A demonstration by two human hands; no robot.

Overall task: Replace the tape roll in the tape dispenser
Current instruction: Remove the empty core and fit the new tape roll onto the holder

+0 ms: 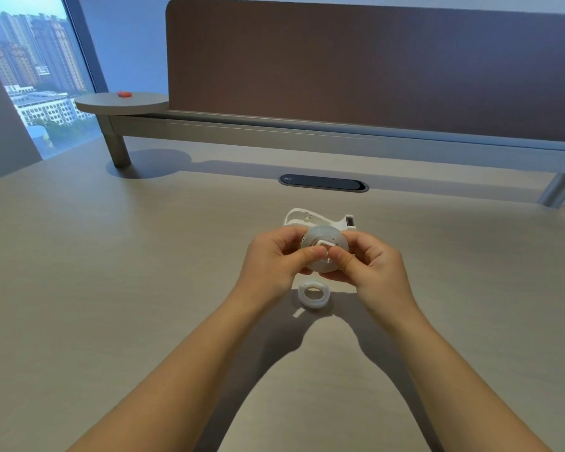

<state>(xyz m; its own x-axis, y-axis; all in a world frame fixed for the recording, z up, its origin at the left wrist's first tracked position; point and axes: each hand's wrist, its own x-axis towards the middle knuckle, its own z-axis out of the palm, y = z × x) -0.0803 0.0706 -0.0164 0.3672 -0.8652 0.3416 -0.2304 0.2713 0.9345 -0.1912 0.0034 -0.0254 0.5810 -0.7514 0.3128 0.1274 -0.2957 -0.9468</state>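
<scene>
Translucent plastic filled the space between the two hands: a round tape roll (323, 247) with a small white hub piece at its centre was held above the table (111, 288), gripped from both sides. The left hand (276, 259) was curled around the roll's left edge, its thumb pressed against the front face near the hub. The right hand (369, 262) closed on the right edge in the same way, thumb tip meeting the left thumb just below the white piece. Just behind the hands, the white tape dispenser (320, 220) lay on the table, its cutter end pointing right. Below the hands, a small white ring (313, 293) rested on the tabletop between the wrists. Farther back sat a dark oval cable port (323, 183), then a brown divider panel (372, 66) on a raised shelf.
</scene>
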